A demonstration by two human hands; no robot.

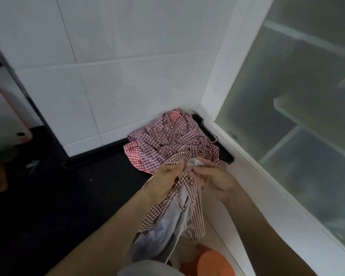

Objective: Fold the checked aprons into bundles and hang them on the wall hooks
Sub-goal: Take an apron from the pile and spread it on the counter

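Both hands were up over the dark worktop (pixel 72 196), working one apron (pixel 189 208) at its top edge. Left hand (pixel 165 178) had fingers curled round a bunched checked corner with white lining showing. Right hand (pixel 217 180) pinched the same bunch from the other side, fingers partly extended. The rest of the apron hung straight down below the hands, lining out, straps trailing loose.

Just beyond the hands, a pile (pixel 173 140) of more checked aprons sat tangled on a black tray (pixel 227 156) in the corner where the tiled wall (pixel 108 76) met the frosted window (pixel 297 116). No hooks in view, so I couldn't tell where the bundle would go.

Judgement: early in the fold, nothing bundled yet.

Risks from here:
- Loose straps below the hands could snag the pile or get folded in unevenly, giving a bundle that unrolls on the hook.
- Grip was only on a small bunch at the top. If either hand let go to re-grip, the hanging weight could pull it free and drop it.
- Lining facing out suggested it may be inside out, so the fold could come out wrong side showing.
- Held apron's top edge sat right at the pile, so lifting could drag a tangled strap along.
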